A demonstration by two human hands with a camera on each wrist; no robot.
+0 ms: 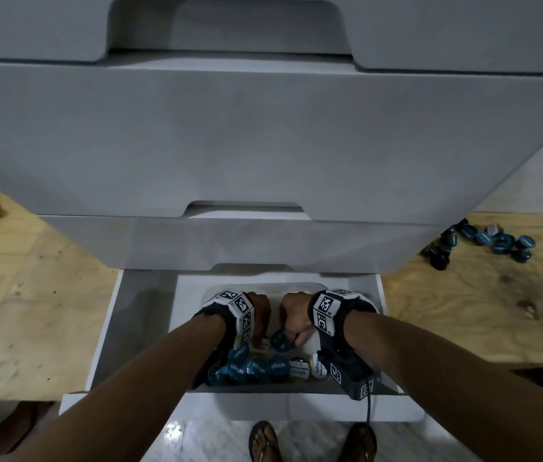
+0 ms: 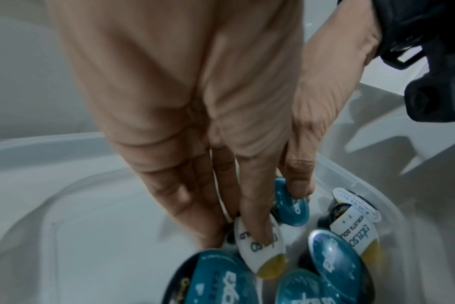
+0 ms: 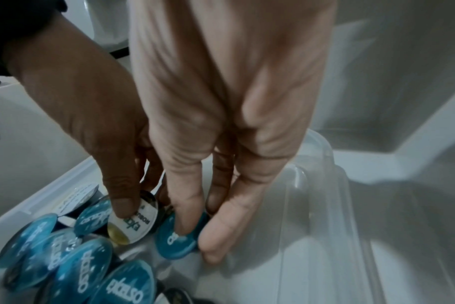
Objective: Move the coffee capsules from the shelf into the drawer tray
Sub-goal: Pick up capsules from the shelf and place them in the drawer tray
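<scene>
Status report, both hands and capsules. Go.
Left hand pinches a white-lid capsule in the tray. Right hand pinches a blue-lid capsule. More capsules wait on the shelf. Nothing blocking.

Tray (image 1: 343,288) floor lies bare at the far end; capsules (image 1: 257,370) crowd the near end, and the closed drawer (image 1: 230,241) above overhangs the far edge.

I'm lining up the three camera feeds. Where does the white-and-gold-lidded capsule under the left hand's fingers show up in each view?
Head: the white-and-gold capsule is mostly hidden below the left hand, centre of the tray.
Left wrist: bottom centre, held by the fingertips.
Right wrist: lower left, under the left thumb.
Shared landmark: the teal capsule pinched by the right hand, right beside it.
</scene>
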